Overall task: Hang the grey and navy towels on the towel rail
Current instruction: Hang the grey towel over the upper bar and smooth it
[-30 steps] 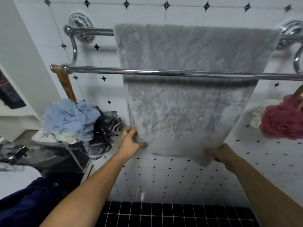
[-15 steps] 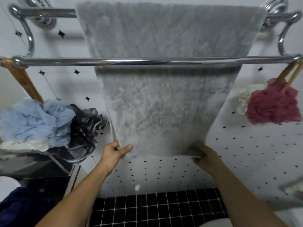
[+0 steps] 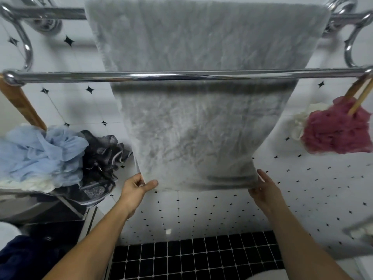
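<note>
R hand (image 3: pixel 264 190) now looser on grey towel (image 3: pixel 193 138); grip prob. hidden.

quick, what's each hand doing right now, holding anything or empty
Left hand: closed, pinching the bottom left corner of the grey towel.
Right hand: at the towel's bottom right corner, fingers fairly straight; grip cannot be told.

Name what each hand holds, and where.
Left hand pinches the grey towel at its bottom left corner; right hand is at its bottom right corner, grip unclear.

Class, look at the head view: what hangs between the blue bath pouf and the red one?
The grey towel, with a dark mesh pouf beside the blue pouf; red pouf.
</note>
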`<state>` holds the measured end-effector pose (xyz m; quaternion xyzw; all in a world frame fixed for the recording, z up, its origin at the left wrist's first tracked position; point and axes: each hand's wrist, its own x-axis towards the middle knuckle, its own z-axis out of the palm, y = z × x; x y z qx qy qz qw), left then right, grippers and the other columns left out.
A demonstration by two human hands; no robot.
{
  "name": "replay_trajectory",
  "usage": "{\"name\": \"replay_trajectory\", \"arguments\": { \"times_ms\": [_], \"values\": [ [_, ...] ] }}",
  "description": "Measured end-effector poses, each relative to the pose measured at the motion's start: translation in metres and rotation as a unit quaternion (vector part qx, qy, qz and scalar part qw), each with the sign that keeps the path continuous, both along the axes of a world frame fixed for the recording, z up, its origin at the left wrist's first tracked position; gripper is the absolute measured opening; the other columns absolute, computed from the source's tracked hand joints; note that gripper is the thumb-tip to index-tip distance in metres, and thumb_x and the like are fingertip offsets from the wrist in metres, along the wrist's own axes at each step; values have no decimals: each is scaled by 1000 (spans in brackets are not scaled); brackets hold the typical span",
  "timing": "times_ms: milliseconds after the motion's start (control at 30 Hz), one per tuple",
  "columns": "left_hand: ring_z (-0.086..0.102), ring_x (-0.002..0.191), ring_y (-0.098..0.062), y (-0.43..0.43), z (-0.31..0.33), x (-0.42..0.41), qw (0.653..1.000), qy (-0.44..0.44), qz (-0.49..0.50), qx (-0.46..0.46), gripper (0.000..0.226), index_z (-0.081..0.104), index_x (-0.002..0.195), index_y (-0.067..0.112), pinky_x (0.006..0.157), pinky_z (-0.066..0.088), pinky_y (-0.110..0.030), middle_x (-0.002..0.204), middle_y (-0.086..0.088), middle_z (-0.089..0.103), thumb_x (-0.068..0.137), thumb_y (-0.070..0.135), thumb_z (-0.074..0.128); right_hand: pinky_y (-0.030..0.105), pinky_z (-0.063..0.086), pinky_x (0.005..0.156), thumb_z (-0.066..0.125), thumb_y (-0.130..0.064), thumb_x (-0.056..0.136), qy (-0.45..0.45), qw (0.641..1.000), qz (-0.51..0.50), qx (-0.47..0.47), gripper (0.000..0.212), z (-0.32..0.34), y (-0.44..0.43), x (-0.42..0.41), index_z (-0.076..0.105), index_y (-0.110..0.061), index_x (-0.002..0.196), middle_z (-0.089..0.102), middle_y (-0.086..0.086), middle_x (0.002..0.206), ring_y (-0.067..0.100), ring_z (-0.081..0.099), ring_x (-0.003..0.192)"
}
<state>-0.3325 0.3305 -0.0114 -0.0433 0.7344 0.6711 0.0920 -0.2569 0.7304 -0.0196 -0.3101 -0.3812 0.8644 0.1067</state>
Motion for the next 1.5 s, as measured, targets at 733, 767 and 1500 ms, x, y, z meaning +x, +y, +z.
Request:
{"name": "replay_trajectory", "arguments": {
  "times_ms": [733, 767, 1500],
  "values": [
    [25, 50, -10, -9, 17, -2, 994, 69, 4, -85, 51, 29, 62, 17, 59, 34, -29, 54, 7, 23, 80, 1, 74, 47, 55, 90, 81, -14, 75, -32, 940, 155, 304, 45, 29, -24, -6, 66, -11, 117, 72, 7, 112, 28, 68, 99],
    [25, 50, -10, -11, 19, -2, 994, 69, 2, -90, 51, 29, 62, 17, 60, 33, -30, 53, 10, 23, 81, 0, 73, 44, 55, 87, 82, -13, 74, -29, 939, 133, 316, 39, 35, -23, -7, 68, -11, 110, 73, 6, 107, 28, 68, 96],
    [32, 60, -14, -10, 27, -12, 986, 25, 14, -162, 40, 36, 64, 12, 60, 33, -27, 60, -5, 34, 86, -2, 67, 21, 50, 64, 78, -11, 79, -54, 877, 171, 446, 19, 40, -12, -20, 67, -16, 94, 70, -4, 88, 15, 66, 79]
  ]
}}
